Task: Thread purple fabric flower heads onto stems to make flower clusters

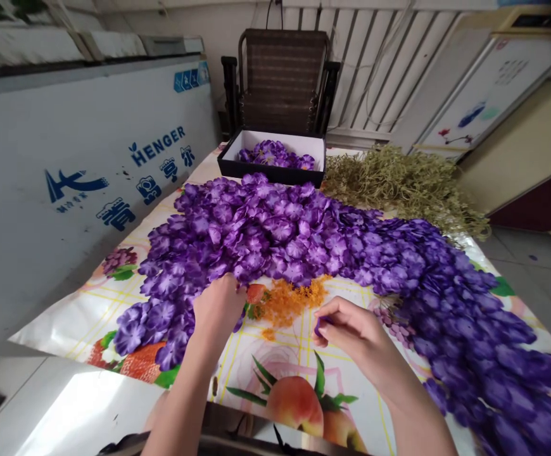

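Note:
My left hand (219, 305) is at the near edge of a wide heap of purple artificial flower petals (275, 228). Its fingers curl down and away from view, so what they grip, if anything, is hidden. Purple petals lie beside and just under that hand. To the right, my right hand (351, 328) is raised over the tablecloth, thumb and fingers pinched on a small purple petal (322, 324), mostly covered by the fingers. Between the hands lies a patch of small orange flower bits (285, 305).
A black box (270, 174) with white inner walls holds purple flowers at the back. Dry greenish stems (399, 180) are piled at the back right. A white freezer (85, 190) borders the left side; a folding chair (282, 76) stands behind the flower-printed tablecloth (99, 304).

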{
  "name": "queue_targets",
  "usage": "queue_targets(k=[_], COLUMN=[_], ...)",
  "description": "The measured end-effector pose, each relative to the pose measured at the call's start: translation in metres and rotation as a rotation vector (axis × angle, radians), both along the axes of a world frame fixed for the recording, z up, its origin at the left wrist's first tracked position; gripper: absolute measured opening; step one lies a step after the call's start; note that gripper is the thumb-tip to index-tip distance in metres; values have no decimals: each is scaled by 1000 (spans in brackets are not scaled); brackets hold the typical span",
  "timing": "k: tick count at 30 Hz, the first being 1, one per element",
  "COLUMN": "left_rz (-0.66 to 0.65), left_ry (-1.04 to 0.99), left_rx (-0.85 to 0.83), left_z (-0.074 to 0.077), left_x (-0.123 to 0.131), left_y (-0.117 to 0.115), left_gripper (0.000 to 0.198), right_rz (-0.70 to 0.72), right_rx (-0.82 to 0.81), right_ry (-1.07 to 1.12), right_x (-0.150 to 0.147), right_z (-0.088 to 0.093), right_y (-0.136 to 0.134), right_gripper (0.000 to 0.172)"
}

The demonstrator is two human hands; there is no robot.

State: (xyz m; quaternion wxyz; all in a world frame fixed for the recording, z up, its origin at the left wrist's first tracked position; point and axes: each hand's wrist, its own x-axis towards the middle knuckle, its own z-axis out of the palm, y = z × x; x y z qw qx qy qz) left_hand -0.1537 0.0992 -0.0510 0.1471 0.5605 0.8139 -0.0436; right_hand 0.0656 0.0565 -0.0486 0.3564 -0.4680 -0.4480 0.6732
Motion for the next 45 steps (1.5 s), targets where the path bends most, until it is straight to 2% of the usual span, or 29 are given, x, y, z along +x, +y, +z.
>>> queue_targets(k=[8, 11, 13, 17, 19, 23, 29, 37, 41, 45], left_rz=[-9, -21, -71, -270, -313, -340, -324, -219, -141, -122], left_ry=[-2, 9, 9, -34, -26, -18, -50, -182, -327, -553], left_rx=[-21, 29, 80, 123, 135, 131, 114, 208, 340, 411], left_z=[3, 9, 15, 18, 13, 0, -7, 2, 10, 15], left_x=[-17, -17, -9, 24, 42, 64, 66, 59, 47, 32], left_y=[-8, -10, -11, -7, -1, 12, 20, 20, 18, 16], left_gripper=[25, 31, 34, 29, 31, 34, 29, 28, 24, 26], right_rz=[-59, -121, -169, -368, -435, -457, -478, -520, -560, -575], right_rx=[27, 74, 150, 361, 399, 407, 394, 382, 376, 363], right_ry=[-37, -52, -48, -46, -51, -44, -49, -81, -109, -127], right_x=[0, 1, 0, -7, -11, -14, -10, -2, 2, 3], right_z=[-1, -3, -6, -18, -24, -28, -23, -19, -16, -13], right_y=[-4, -4, -2, 6, 10, 13, 15, 15, 15, 13], right_gripper=[3, 3, 3, 5, 6, 7, 8, 10, 10, 12])
